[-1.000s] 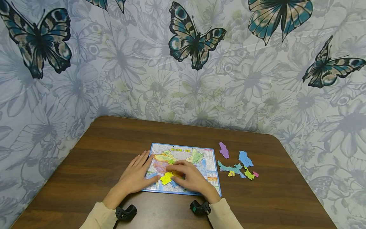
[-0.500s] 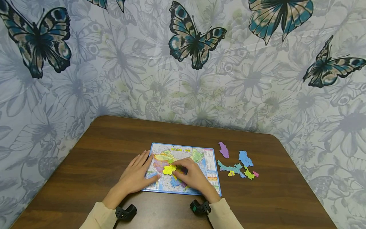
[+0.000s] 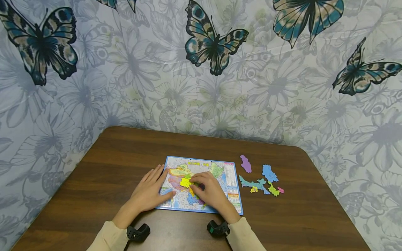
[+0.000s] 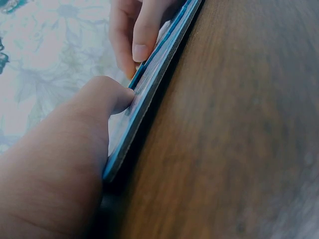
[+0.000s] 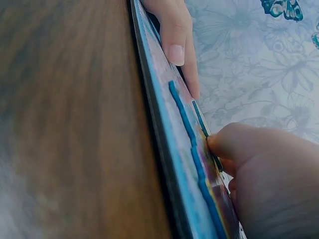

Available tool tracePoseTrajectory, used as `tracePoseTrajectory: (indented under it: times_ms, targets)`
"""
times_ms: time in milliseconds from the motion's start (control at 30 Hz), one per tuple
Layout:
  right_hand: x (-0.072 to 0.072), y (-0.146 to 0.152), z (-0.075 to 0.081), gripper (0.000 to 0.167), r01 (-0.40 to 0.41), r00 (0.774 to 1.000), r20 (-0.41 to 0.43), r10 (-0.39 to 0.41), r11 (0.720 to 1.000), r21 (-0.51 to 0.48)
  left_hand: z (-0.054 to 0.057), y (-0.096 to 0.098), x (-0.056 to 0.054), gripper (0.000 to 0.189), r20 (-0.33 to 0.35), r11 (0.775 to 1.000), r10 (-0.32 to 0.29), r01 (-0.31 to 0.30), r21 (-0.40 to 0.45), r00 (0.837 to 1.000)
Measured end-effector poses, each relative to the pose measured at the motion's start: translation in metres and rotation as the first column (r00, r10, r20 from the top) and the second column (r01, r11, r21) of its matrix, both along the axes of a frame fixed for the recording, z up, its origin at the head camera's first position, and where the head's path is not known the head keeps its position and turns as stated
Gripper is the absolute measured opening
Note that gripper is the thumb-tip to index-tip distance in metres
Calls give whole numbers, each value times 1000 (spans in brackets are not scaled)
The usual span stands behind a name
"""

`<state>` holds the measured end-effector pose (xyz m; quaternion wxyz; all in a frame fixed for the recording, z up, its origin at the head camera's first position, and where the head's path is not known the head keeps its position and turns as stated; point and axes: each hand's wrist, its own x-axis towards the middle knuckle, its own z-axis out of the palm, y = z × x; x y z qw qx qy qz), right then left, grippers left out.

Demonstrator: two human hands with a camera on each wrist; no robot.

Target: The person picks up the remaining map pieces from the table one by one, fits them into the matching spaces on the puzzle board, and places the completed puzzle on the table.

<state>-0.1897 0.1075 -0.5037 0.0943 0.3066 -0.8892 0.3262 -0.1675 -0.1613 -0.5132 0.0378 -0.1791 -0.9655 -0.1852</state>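
Note:
A map puzzle board (image 3: 230, 188) with a blue border lies on the table. My left hand (image 3: 150, 191) rests over its left edge with fingers spread, and the thumb (image 4: 117, 97) touches the board's surface. On the map, my right hand (image 3: 210, 190) pinches a bright yellow puzzle piece (image 3: 185, 182) by its right side, between thumb and curled fingers. That piece sits beside the pink-purple area of the map. Seen from the right wrist, the thumb (image 5: 224, 142) meets the edge of a thin piece, and other raised pieces show blue sides. My right fingers hide the map's centre.
Loose puzzle pieces lie right of the board: a purple one (image 3: 246, 164), a blue one (image 3: 269, 173), a long teal one (image 3: 251, 183), a lime one (image 3: 274, 189), and small yellow and pink ones. Beyond the brown table (image 3: 125, 146) stands a butterfly-patterned wall (image 3: 141, 87).
My right hand has moved the yellow piece up the board and slightly right, uncovering blue and purple pieces below. The left hand has stayed in place.

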Motion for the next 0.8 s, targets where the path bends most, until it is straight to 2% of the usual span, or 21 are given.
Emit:
tracePoseTrajectory:
  times_ms: [333,800]
  targets:
    - [0,0,-1,14,15,999,-34,-14,1000,14,-1,0,-1,99,-2,1000,-2,2,-12,1000]
    - [-1,0,0,15,-10,999,-46,12,999,44,-3,-1,-2,99,12,1000,-2,2,-3,1000]
